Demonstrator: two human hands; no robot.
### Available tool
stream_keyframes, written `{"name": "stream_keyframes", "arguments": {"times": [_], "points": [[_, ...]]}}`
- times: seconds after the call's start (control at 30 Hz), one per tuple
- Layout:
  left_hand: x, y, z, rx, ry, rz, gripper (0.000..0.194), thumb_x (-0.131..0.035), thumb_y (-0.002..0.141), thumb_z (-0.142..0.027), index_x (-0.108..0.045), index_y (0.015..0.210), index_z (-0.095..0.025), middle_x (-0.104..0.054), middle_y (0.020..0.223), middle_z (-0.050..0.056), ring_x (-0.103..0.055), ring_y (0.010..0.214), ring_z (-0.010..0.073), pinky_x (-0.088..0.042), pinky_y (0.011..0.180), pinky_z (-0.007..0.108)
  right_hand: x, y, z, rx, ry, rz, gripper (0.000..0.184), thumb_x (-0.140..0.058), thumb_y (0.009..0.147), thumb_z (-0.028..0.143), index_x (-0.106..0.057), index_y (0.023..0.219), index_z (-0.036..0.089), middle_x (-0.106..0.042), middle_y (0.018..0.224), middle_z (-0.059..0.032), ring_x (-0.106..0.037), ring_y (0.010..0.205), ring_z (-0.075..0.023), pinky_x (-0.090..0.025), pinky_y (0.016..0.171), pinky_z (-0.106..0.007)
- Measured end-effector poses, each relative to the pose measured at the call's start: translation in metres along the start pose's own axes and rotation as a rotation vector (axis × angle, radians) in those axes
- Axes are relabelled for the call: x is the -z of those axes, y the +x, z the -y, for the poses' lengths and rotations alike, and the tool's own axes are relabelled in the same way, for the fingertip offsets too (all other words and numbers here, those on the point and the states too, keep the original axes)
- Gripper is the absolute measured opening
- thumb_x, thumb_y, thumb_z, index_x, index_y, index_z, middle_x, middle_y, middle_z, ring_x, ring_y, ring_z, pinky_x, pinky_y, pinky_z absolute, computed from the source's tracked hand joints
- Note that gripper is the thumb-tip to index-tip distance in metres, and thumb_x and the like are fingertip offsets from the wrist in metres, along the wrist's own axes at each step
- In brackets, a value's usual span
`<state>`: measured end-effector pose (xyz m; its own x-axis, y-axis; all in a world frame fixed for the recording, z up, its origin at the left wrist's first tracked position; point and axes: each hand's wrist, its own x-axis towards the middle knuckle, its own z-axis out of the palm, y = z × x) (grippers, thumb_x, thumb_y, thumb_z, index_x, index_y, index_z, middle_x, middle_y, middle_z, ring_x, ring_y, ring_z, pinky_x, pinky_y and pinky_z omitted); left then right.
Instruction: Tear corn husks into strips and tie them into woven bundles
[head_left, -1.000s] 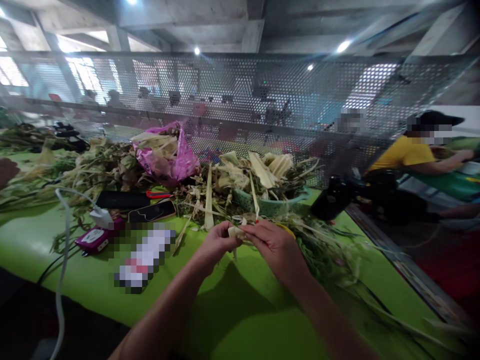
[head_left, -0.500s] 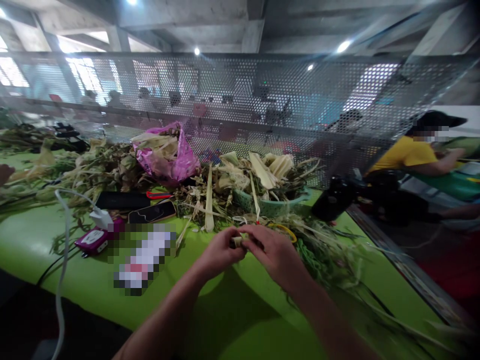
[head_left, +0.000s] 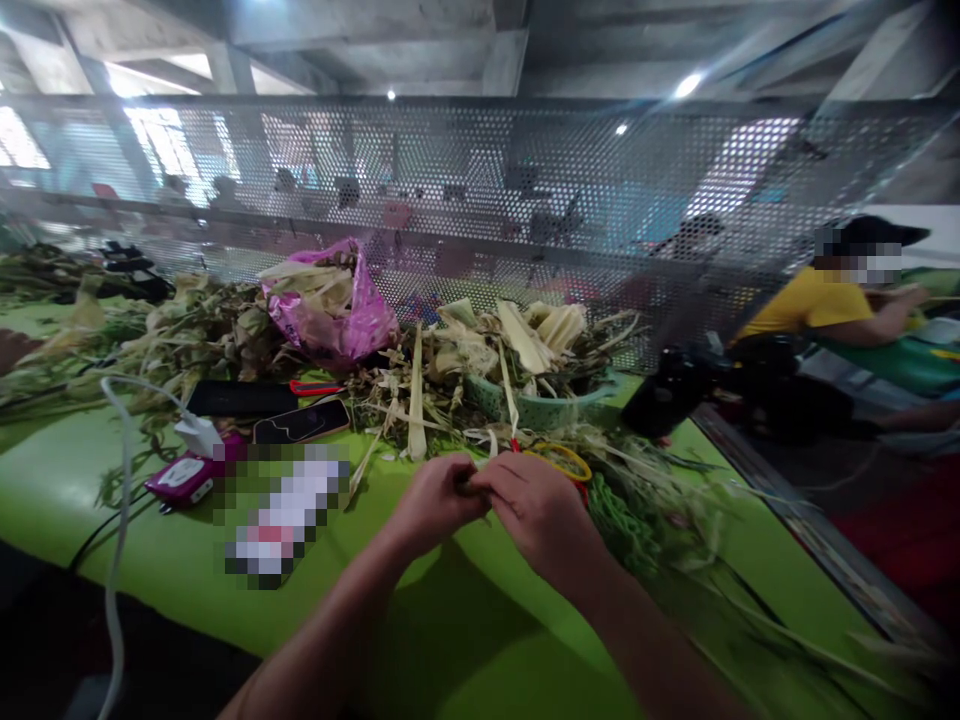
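Husk (head_left: 472, 489), plainer earlier, mostly hides now (left hand (head_left: 441, 502) and right hand (head_left: 541, 508) pinch it).

Left hand (head_left: 439, 508) and right hand (head_left: 541, 512) bare. Left forearm (head_left: 330, 628) and right forearm (head_left: 637, 625) likewise bare, broad below, tapering toward slimmer wrists. Fine finger detail soft, shadowed.

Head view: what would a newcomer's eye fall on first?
Probably the bright pink plastic bag, stuffed with dry husks, left of centre. Right of it, pale husks heap over a green basket. Below, front and centre, the left hand and right hand pinch a mostly hidden piece, likely husk.
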<state>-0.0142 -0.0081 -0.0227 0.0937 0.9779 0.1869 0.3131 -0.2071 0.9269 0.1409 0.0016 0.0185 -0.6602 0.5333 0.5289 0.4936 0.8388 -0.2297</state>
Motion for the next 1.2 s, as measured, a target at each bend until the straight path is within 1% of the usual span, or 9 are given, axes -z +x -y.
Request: {"name": "stream_keyframes", "arguments": {"times": [0.13, 0.27, 0.43, 0.57, 0.7, 0.83, 0.97, 1.07, 1.2], "points": [[-0.003, 0.002, -0.001, 0.043, -0.302, 0.03, 0.018, -0.067, 0.063, -0.023, -0.051, 0.065, -0.015, -0.051, 0.062, -0.003, -0.045, 0.06, 0.0087, -0.033, 0.055, 0.021, 0.003, 0.001, 0.002, -0.106, 0.142, -0.095, 0.017, -0.055, 0.085, 0.013, -0.063, 0.098, 0.02, -0.067, 0.091, -0.0046, -0.061, 0.081, -0.0176, -0.048, 0.075, -0.03], [-0.002, 0.003, -0.006, 0.165, -0.434, -0.049, 0.025, -0.072, 0.063, -0.03, -0.051, 0.065, -0.015, -0.055, 0.057, -0.002, -0.047, 0.052, 0.0079, -0.035, 0.051, 0.021, 0.014, 0.004, -0.003, -0.228, 0.241, -0.17, 0.011, -0.057, 0.085, 0.019, -0.064, 0.093, 0.021, -0.065, 0.091, -0.0044, -0.061, 0.079, -0.0164, -0.049, 0.071, -0.028], [-0.002, 0.005, -0.003, 0.156, -0.458, -0.061, 0.03, -0.076, 0.061, -0.032, -0.051, 0.066, -0.015, -0.059, 0.057, -0.001, -0.053, 0.05, 0.0096, -0.039, 0.05, 0.022, 0.009, 0.004, -0.005, -0.163, 0.143, -0.102, 0.017, -0.054, 0.086, 0.017, -0.069, 0.092, 0.022, -0.067, 0.086, -0.005, -0.061, 0.083, -0.0191, -0.048, 0.076, -0.033], [-0.003, 0.004, -0.004, 0.159, -0.598, -0.064, 0.033, -0.077, 0.06, -0.032, -0.049, 0.067, -0.016, -0.056, 0.055, -0.003, -0.054, 0.052, 0.0105, -0.042, 0.055, 0.024, 0.004, 0.004, 0.001, -0.115, 0.126, -0.072, 0.022, -0.052, 0.087, 0.016, -0.068, 0.102, 0.022, -0.067, 0.095, -0.0071, -0.06, 0.089, -0.0203, -0.048, 0.08, -0.035], [0.0, 0.002, -0.009, 0.174, -0.758, -0.222, 0.028, -0.073, 0.068, -0.032, -0.054, 0.082, -0.016, -0.061, 0.073, -0.001, -0.059, 0.068, 0.0115, -0.045, 0.068, 0.025, 0.001, 0.004, 0.008, -0.165, 0.2, -0.222, 0.016, -0.054, 0.087, 0.019, -0.066, 0.099, 0.021, -0.065, 0.096, -0.0065, -0.059, 0.092, -0.0201, -0.047, 0.084, -0.034], [0.0, 0.003, -0.008, 0.212, -0.937, -0.262, 0.033, -0.073, 0.069, -0.033, -0.053, 0.09, -0.018, -0.063, 0.082, 0.0, -0.062, 0.076, 0.0123, -0.045, 0.075, 0.025, -0.011, 0.002, 0.012, -0.152, 0.282, -0.142, 0.01, -0.057, 0.087, 0.019, -0.066, 0.091, 0.021, -0.065, 0.09, -0.0043, -0.06, 0.088, -0.0182, -0.047, 0.08, -0.031], [-0.002, 0.004, -0.007, 0.278, -1.001, -0.268, 0.037, -0.075, 0.068, -0.033, -0.053, 0.094, -0.019, -0.065, 0.083, 0.002, -0.064, 0.076, 0.0147, -0.048, 0.074, 0.028, -0.027, -0.002, 0.009, -0.147, 0.109, -0.003, 0.013, -0.058, 0.086, 0.02, -0.066, 0.095, 0.021, -0.066, 0.088, -0.0053, -0.059, 0.086, -0.0207, -0.045, 0.077, -0.033], [-0.004, 0.004, -0.007, 0.291, -0.993, -0.264, 0.033, -0.073, 0.07, -0.034, -0.054, 0.092, -0.018, -0.065, 0.078, 0.001, -0.063, 0.072, 0.0139, -0.048, 0.071, 0.027, -0.034, -0.005, 0.008, -0.198, -0.073, -0.013, 0.013, -0.057, 0.086, 0.022, -0.065, 0.097, 0.02, -0.066, 0.091, -0.0068, -0.059, 0.086, -0.0227, -0.043, 0.076, -0.034], [-0.011, 0.003, -0.006, 0.317, -0.931, -0.309, 0.03, -0.073, 0.068, -0.034, -0.055, 0.085, -0.018, -0.062, 0.076, -0.001, -0.06, 0.072, 0.012, -0.046, 0.071, 0.025, -0.039, -0.005, 0.01, -0.254, -0.207, -0.059, 0.009, -0.059, 0.084, 0.027, -0.062, 0.088, 0.019, -0.066, 0.087, -0.0073, -0.059, 0.081, -0.0223, -0.041, 0.071, -0.032]]}}
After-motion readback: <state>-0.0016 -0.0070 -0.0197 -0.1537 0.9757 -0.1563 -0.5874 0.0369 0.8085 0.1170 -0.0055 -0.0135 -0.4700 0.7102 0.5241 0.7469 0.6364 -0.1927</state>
